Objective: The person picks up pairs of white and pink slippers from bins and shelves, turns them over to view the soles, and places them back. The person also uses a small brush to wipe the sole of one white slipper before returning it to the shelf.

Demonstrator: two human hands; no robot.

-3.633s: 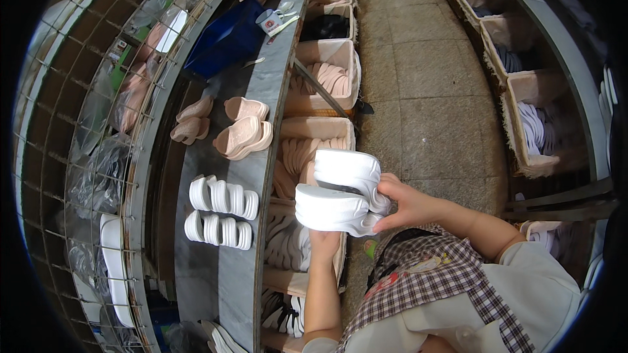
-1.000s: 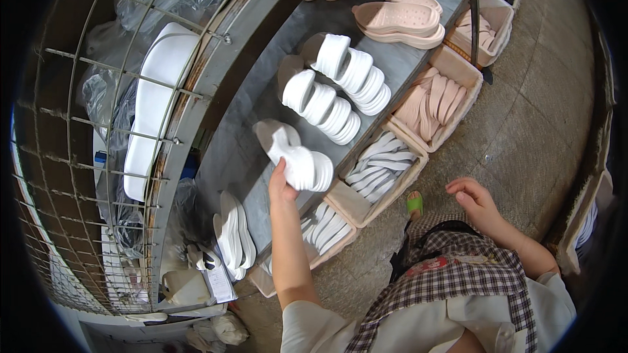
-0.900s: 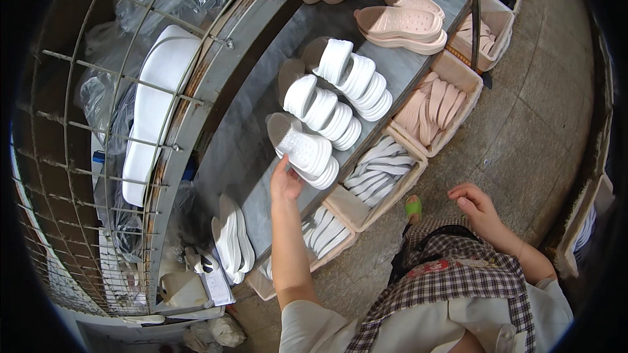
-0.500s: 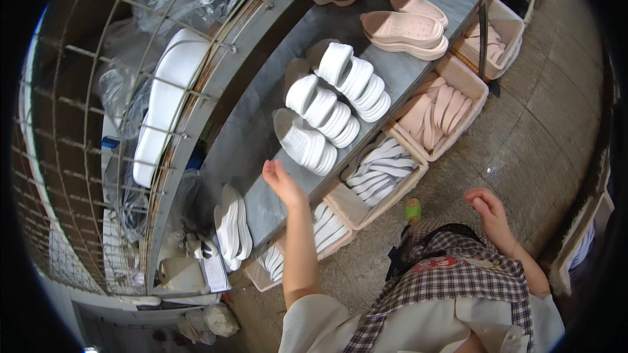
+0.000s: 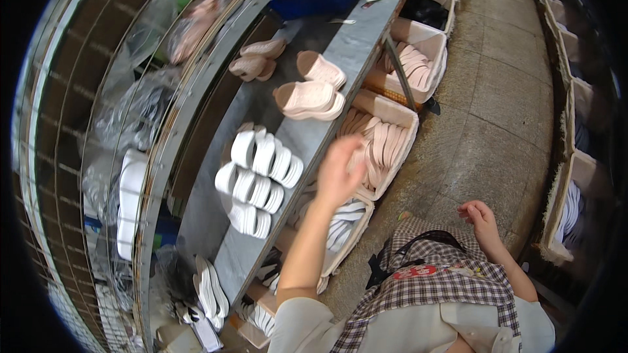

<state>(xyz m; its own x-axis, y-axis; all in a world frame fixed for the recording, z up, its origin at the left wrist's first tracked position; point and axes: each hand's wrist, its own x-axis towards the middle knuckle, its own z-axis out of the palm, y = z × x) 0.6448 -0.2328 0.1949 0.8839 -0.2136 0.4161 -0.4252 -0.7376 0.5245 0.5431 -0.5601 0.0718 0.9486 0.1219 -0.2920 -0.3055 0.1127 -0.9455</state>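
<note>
Grey metal shelf (image 5: pixel 340 65) along left, stone floor (image 5: pixel 497 91) right. Cardboard bins (image 5: pixel 399 108) of pink and white soles under shelf edge. Pink sandals (image 5: pixel 307 98) farther up shelf. White sandals (image 5: pixel 258 180) now in three rows on shelf, third row set down moments ago, none held any more. Left hand (image 5: pixel 337 173) lifted off, empty, fingers loosely spread, blurred over bin edge, apart from sandals. Right hand (image 5: pixel 481 219) empty, half-curled beside checked apron (image 5: pixel 432 281). Placement looks finished; both hands free.
</note>
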